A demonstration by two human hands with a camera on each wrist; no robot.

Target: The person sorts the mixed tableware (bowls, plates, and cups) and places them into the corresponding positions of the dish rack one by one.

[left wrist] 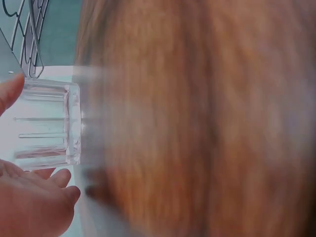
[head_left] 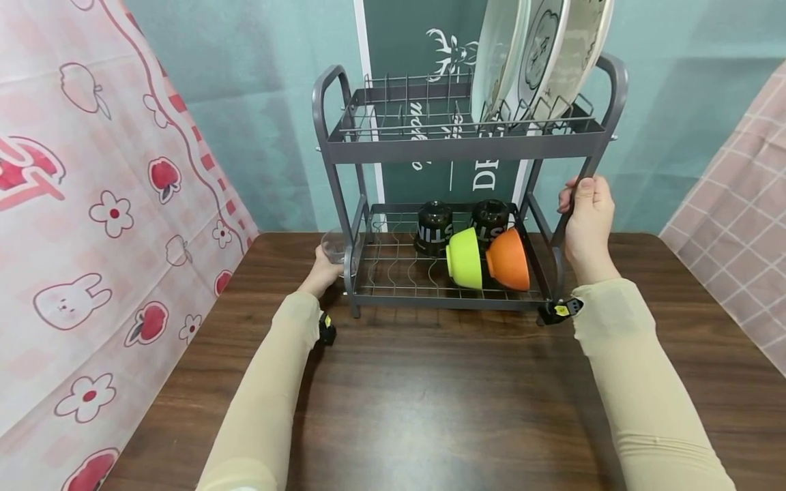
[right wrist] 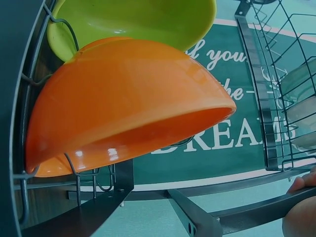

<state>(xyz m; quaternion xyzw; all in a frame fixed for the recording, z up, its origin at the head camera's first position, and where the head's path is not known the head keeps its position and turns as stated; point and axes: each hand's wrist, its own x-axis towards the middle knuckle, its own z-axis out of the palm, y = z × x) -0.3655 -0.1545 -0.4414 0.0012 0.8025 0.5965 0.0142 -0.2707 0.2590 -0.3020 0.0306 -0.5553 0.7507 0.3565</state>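
My left hand (head_left: pixel 319 274) holds a clear glass (head_left: pixel 334 245) just left of the grey two-tier dish rack (head_left: pixel 467 149). In the left wrist view, the thumb is on one side of the ribbed glass (left wrist: pixel 49 123) and the fingers are on the other. On the opposite side, my right hand (head_left: pixel 591 221) grips the rack's right post. A green bowl (head_left: pixel 464 259) and an orange bowl (head_left: pixel 510 260) stand tilted on edge in the lower tier. Behind them are two black cups (head_left: pixel 434 228) with white lettering. Several plates (head_left: pixel 540 61) stand upright at the upper tier's right.
The rack stands on a dark wooden table (head_left: pixel 417 395). A teal curtain (head_left: pixel 270 102) with a dark green lettered panel hangs behind it. Patterned pink cloth (head_left: pixel 123 259) borders the left side, and checked pink cloth (head_left: pixel 737 211) the right.
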